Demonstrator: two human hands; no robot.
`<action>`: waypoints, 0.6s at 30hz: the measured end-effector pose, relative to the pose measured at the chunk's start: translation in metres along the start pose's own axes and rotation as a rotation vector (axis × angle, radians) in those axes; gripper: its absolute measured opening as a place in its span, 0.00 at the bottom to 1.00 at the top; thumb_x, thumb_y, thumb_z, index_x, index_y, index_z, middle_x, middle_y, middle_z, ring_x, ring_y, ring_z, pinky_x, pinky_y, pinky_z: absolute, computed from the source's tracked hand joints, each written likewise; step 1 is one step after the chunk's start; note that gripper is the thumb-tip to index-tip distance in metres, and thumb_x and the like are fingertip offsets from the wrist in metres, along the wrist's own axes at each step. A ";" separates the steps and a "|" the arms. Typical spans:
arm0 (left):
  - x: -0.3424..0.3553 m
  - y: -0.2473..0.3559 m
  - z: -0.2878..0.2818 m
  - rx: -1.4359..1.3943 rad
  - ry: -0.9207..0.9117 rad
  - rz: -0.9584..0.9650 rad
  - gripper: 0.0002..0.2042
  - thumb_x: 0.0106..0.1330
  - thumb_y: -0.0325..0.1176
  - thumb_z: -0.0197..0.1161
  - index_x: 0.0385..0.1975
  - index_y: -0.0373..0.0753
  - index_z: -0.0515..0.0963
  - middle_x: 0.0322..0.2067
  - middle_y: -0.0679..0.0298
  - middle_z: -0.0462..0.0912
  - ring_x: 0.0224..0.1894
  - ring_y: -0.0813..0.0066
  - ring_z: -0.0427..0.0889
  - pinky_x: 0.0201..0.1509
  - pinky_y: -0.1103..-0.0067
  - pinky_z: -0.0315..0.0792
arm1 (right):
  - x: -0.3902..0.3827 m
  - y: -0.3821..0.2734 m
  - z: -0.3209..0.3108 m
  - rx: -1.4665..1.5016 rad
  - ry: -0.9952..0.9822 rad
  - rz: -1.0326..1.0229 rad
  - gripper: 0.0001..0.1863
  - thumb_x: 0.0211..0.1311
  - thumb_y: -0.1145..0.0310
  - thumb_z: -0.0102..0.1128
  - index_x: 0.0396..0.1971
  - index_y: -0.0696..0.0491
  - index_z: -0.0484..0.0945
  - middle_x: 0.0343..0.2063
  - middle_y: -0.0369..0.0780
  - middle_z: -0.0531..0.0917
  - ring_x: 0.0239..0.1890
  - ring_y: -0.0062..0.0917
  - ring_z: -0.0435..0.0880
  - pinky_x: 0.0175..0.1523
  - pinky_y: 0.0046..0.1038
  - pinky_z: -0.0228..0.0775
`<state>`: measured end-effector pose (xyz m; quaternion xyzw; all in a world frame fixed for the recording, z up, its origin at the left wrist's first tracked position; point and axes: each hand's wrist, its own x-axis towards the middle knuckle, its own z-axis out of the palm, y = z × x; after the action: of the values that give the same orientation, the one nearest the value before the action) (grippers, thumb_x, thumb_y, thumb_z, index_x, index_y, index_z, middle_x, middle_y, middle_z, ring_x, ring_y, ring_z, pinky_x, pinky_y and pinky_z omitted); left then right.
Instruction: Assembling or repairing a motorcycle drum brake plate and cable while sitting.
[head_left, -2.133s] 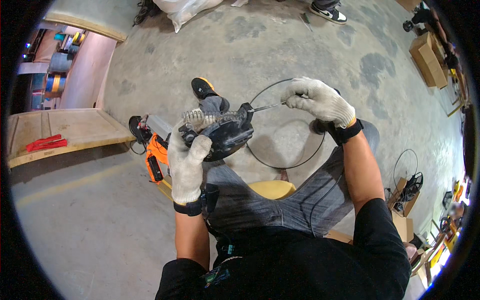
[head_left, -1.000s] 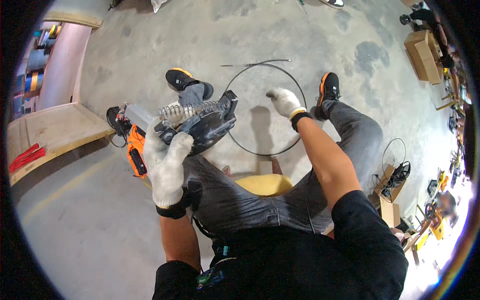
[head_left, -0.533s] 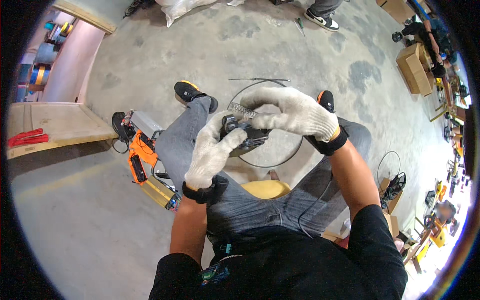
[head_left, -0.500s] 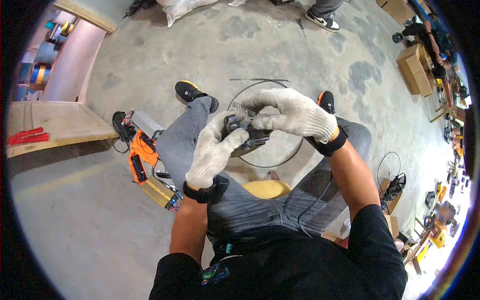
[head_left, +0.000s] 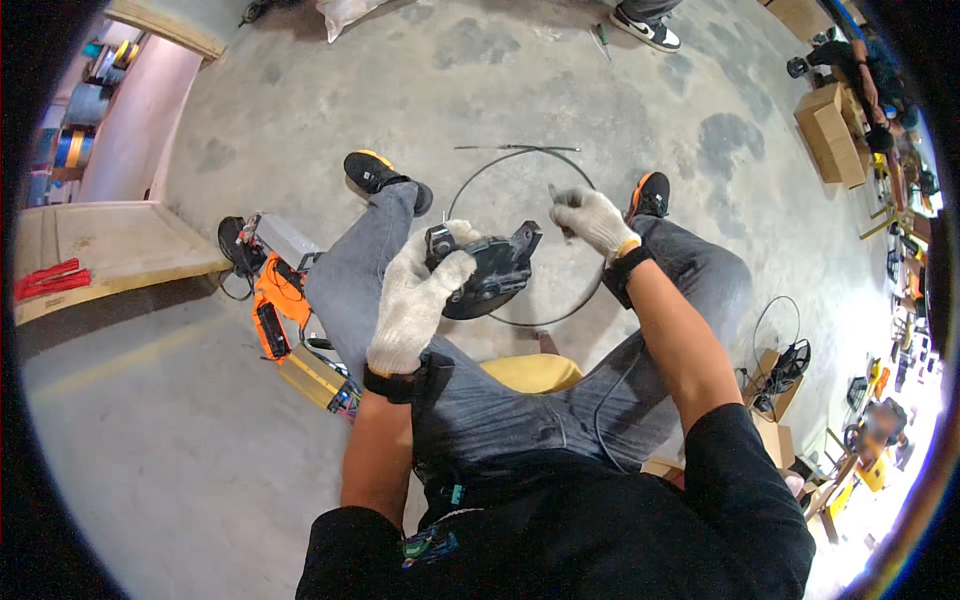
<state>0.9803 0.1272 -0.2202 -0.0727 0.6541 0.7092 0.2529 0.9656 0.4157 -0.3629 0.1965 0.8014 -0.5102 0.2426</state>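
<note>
My left hand (head_left: 415, 300), in a white knit glove, grips the left side of a black rounded part (head_left: 490, 275) with projecting lugs, held above my lap. The thumb lies over its near side; the other fingers are mostly hidden behind it. My right hand (head_left: 595, 222), gloved too, is up and to the right of the part, apart from it. Its fingers are curled together, and I cannot make out what is in them, if anything. Beyond the hands, a thin black cable (head_left: 462, 186) lies in a big loop on the floor between my feet.
At my left leg are an orange tool-like item (head_left: 285, 290), a gold-coloured box (head_left: 312, 375) with wires and a grey box (head_left: 285, 243). A low wooden board (head_left: 120, 240) bears red strips. Cardboard boxes (head_left: 830, 135) stand right; another person's shoe (head_left: 648, 30) is ahead.
My right hand has come off the black part and moved right. The part has turned in my left hand, so its broad rounded body shows.
</note>
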 end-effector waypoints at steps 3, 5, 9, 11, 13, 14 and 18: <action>0.002 -0.001 0.002 -0.001 -0.030 -0.043 0.19 0.67 0.21 0.65 0.58 0.34 0.77 0.49 0.65 0.84 0.50 0.78 0.82 0.58 0.79 0.75 | 0.014 0.065 0.021 -0.234 0.017 0.016 0.24 0.54 0.56 0.66 0.43 0.60 0.86 0.36 0.55 0.88 0.42 0.44 0.89 0.51 0.37 0.80; 0.002 -0.001 0.004 0.057 -0.036 -0.051 0.20 0.68 0.22 0.64 0.59 0.34 0.77 0.51 0.64 0.83 0.53 0.76 0.81 0.61 0.78 0.74 | 0.019 0.088 0.029 -0.303 0.030 0.010 0.25 0.54 0.55 0.67 0.45 0.60 0.86 0.40 0.55 0.88 0.45 0.45 0.88 0.54 0.38 0.79; 0.005 -0.004 0.011 0.092 -0.013 -0.055 0.22 0.68 0.22 0.63 0.62 0.35 0.75 0.52 0.63 0.82 0.55 0.75 0.80 0.62 0.77 0.73 | 0.018 0.072 0.023 -0.437 0.177 -0.034 0.26 0.58 0.52 0.67 0.47 0.58 0.85 0.45 0.55 0.87 0.52 0.47 0.86 0.58 0.42 0.76; 0.006 -0.007 0.016 0.109 0.011 -0.031 0.22 0.68 0.22 0.63 0.63 0.34 0.74 0.51 0.64 0.81 0.54 0.75 0.80 0.62 0.78 0.73 | 0.006 0.038 0.013 -0.415 0.293 -0.096 0.21 0.62 0.54 0.65 0.44 0.57 0.85 0.39 0.51 0.88 0.43 0.45 0.88 0.51 0.40 0.79; 0.005 -0.010 0.019 0.119 0.019 0.004 0.22 0.68 0.22 0.64 0.63 0.33 0.74 0.51 0.64 0.81 0.52 0.75 0.80 0.59 0.78 0.75 | -0.019 -0.008 0.004 -0.213 0.266 -0.182 0.19 0.63 0.57 0.65 0.43 0.58 0.85 0.37 0.50 0.88 0.39 0.40 0.88 0.48 0.37 0.79; 0.004 -0.011 0.021 0.114 0.018 0.006 0.22 0.68 0.22 0.64 0.63 0.33 0.74 0.51 0.64 0.81 0.52 0.75 0.80 0.59 0.78 0.75 | -0.035 -0.032 0.001 -0.038 0.232 -0.197 0.17 0.64 0.59 0.65 0.42 0.58 0.85 0.35 0.49 0.88 0.36 0.36 0.88 0.44 0.34 0.80; 0.003 -0.012 0.025 0.356 0.098 0.200 0.23 0.66 0.23 0.67 0.62 0.32 0.75 0.49 0.61 0.84 0.50 0.76 0.83 0.56 0.78 0.77 | -0.116 -0.103 0.003 0.244 -0.032 -0.362 0.13 0.64 0.64 0.68 0.40 0.58 0.85 0.32 0.45 0.87 0.33 0.27 0.86 0.41 0.31 0.78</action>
<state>0.9891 0.1526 -0.2283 0.0043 0.7845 0.5996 0.1579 1.0014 0.3634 -0.2209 0.0693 0.7518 -0.6418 0.1340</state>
